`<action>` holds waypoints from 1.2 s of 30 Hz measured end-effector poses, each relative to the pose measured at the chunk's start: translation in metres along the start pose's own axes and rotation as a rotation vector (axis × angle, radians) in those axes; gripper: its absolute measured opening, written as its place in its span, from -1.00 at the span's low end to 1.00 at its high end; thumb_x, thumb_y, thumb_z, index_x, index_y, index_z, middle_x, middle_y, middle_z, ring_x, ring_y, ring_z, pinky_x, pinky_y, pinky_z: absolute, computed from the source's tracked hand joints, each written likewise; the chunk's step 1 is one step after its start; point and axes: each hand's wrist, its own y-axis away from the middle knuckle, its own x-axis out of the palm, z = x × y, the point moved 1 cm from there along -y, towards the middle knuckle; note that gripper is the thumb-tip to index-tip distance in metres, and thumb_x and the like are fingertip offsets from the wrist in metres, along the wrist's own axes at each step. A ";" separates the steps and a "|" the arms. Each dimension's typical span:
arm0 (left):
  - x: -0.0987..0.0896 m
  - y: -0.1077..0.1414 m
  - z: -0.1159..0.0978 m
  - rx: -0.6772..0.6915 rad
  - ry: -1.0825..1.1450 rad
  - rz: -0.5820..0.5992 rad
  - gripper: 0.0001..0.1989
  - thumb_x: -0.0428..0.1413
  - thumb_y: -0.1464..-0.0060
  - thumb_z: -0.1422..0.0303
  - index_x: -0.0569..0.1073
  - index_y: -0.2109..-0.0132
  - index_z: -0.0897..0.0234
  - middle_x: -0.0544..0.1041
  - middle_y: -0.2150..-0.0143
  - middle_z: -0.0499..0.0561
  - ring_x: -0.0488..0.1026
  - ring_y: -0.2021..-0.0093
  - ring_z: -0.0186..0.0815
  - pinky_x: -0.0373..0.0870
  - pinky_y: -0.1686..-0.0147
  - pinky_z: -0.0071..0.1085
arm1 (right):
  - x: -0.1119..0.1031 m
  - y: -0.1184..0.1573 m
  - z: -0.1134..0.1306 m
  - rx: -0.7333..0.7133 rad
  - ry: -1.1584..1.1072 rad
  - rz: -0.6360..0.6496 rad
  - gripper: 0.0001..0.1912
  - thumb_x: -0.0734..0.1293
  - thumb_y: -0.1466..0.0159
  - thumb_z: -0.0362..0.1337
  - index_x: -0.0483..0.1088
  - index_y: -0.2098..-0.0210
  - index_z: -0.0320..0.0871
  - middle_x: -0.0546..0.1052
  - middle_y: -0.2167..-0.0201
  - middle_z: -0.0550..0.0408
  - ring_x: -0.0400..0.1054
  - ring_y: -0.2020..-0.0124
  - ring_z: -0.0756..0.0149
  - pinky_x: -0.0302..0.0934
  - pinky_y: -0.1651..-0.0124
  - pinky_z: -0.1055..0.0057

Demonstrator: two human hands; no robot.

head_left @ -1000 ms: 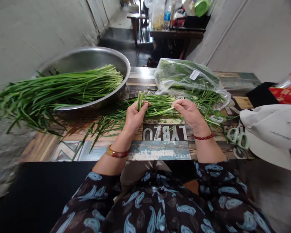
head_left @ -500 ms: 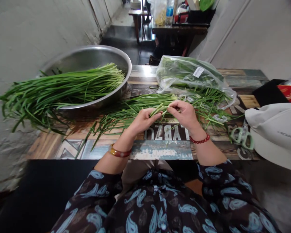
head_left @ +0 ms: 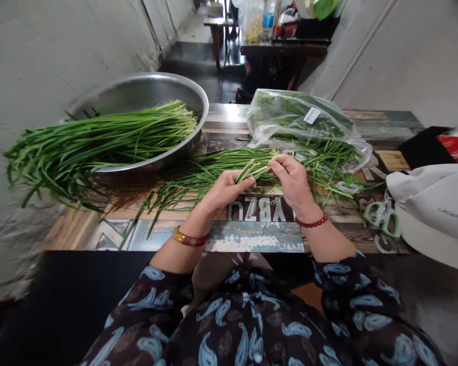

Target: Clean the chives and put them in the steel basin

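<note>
Head view: a metal basin [head_left: 145, 94] at the left of the surface [head_left: 252, 236] holds long green stalks [head_left: 118, 132], their leafy ends hanging over its left rim. At the far right, a clear plastic bag [head_left: 301, 119] contains more greens, some spilling out of its near side. Between and nearer lies a loose pile [head_left: 209, 168]. The left hand [head_left: 227, 192] is curled around a small bundle [head_left: 247, 171]; the right hand [head_left: 292, 183] pinches a pale stalk [head_left: 263, 168] beside it. One second earlier, the bundle stood upright and the hands were farther apart.
</note>
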 end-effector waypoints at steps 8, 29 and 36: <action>-0.002 0.003 0.001 0.002 0.101 -0.073 -0.61 0.20 -0.07 0.04 0.53 0.36 0.34 0.31 0.51 -0.11 0.17 0.45 -0.43 0.13 0.37 -0.46 | -0.010 -0.003 0.002 0.034 -0.045 0.041 -0.65 0.34 -0.29 0.04 0.44 0.41 -0.10 0.45 0.47 0.17 0.32 0.42 0.43 0.26 0.29 0.46; -0.011 0.002 -0.003 -0.005 0.620 -0.226 -0.66 0.34 0.01 0.16 0.48 0.22 0.30 0.62 0.35 0.00 0.51 0.37 -0.37 0.46 0.29 -0.47 | 0.007 0.011 0.019 0.121 0.074 0.918 -0.49 0.27 -0.37 -0.03 0.39 -0.20 -0.17 0.54 -0.08 -0.07 0.50 0.08 0.29 0.41 0.06 0.38; -0.015 0.000 -0.007 0.008 0.649 -0.332 -0.71 0.32 0.01 0.22 0.44 0.25 0.30 0.53 0.46 -0.07 0.49 0.41 -0.39 0.47 0.31 -0.47 | -0.007 0.008 0.027 0.118 0.127 1.083 -0.64 0.30 -0.35 -0.06 0.59 0.16 -0.20 0.66 0.25 -0.01 0.50 0.32 0.40 0.36 0.23 0.49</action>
